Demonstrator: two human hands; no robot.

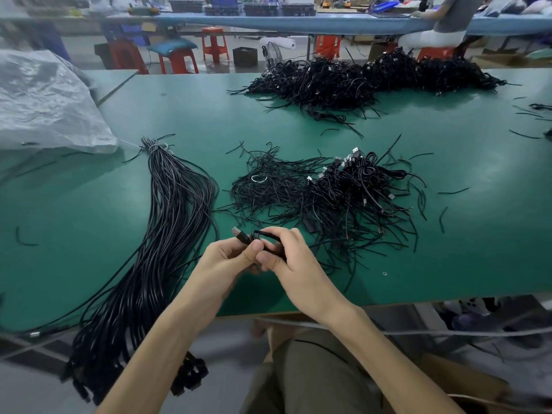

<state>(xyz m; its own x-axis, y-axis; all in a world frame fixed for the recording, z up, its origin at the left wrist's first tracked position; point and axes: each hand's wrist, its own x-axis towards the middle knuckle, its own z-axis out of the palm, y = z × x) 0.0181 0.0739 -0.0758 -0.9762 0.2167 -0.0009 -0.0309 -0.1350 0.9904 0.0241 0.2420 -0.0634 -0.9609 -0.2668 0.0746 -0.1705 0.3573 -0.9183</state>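
Black cable [270, 234], one, coiled small, held just above the near part of the green table [448, 249]. Left hand [227, 261] pinches it beside the plug [240, 233]. Right hand [294, 264] curls round the loop's other side. Both hands grip.

Risk, as I judge it: the coil looks springy, and I cannot tell whether a tie binds it. A loosened thumb could let it unwind, and a dropped coil could tangle in the loose pieces ahead.

- Left of the hands: one bundle [173, 222] of long cables, tied at its far end, its near end hanging off the table.
- Ahead: one heap of ties [268, 186], touching one heap of coils [358, 180]. I cannot count the pieces.
- Further: one large heap [373, 76] near the far edge.
- Far left: one plastic bag [44, 103].
- Beyond: stools [215, 43], at least four, and one seated person [448, 19].
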